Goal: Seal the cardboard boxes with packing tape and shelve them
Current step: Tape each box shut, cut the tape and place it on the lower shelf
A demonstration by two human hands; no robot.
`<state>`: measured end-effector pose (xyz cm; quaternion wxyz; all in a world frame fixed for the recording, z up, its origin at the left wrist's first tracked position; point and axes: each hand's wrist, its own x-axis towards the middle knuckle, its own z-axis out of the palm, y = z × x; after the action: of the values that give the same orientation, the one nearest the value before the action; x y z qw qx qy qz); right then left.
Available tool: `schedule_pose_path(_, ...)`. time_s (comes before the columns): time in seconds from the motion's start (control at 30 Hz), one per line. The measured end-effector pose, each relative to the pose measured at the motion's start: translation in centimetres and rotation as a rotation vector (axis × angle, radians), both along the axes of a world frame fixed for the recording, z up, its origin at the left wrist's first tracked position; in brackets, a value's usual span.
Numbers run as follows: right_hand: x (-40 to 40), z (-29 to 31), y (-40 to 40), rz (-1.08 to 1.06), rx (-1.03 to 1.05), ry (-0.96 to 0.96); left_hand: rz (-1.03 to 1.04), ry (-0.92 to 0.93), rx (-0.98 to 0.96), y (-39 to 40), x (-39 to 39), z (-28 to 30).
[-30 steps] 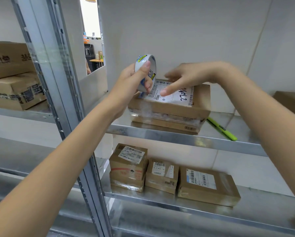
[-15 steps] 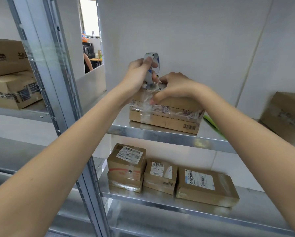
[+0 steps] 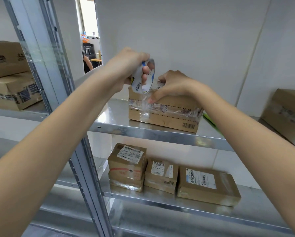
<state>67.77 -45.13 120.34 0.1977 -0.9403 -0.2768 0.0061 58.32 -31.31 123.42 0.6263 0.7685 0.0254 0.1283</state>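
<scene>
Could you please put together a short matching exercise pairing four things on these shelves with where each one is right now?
Things:
1. tape roll
2. box being taped
3. green pen
4. flat box with a blue-edged label

Places:
A. lower shelf, rightmost of three boxes
B. upper shelf, under the right hand
C. in the left hand, at the box's left end
D. upper shelf, just right of the box, partly hidden by the right forearm

Pairs: 1-C, 2-B, 3-D, 4-A

The box's [image 3: 163, 112] top hides under the right hand [image 3: 174, 86]. The far-right carton [image 3: 287, 113] is blurred and cut off. The green marker [image 3: 210, 120] is mostly hidden.
</scene>
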Motion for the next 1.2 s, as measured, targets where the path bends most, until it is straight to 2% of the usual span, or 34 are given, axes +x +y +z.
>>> schedule_pose_path(0.2,0.0,0.0,0.0,-0.001,0.014,-0.011,-0.022,0.099,0.039,0.5,-1.2,-2.3)
schedule_pose_path(0.37,-0.2,-0.1,0.0,0.000,-0.010,-0.036,-0.013,-0.015,-0.035,0.2,-2.4,-5.9)
schedule_pose_path(0.47,0.0,0.0,0.3,-0.006,-0.086,-0.059,-0.008,-0.080,-0.018,-0.1,-2.8,-7.2)
schedule_pose_path(0.57,0.2,0.0,0.7,0.006,-0.205,-0.055,0.005,-0.042,0.009,0.1,-2.5,-7.8)
schedule_pose_path(0.7,-0.3,-0.1,0.8,0.096,-0.233,0.002,-0.010,-0.014,0.051,-0.2,-2.1,-8.0)
schedule_pose_path(0.77,-0.2,-0.1,0.7,0.116,-0.248,-0.009,-0.006,-0.062,0.041,-0.6,-2.1,-8.2)
schedule_pose_path(1.2,-2.1,-2.0,0.5,0.260,-0.251,-0.406,-0.050,-0.117,0.094,-0.4,-2.1,-8.5)
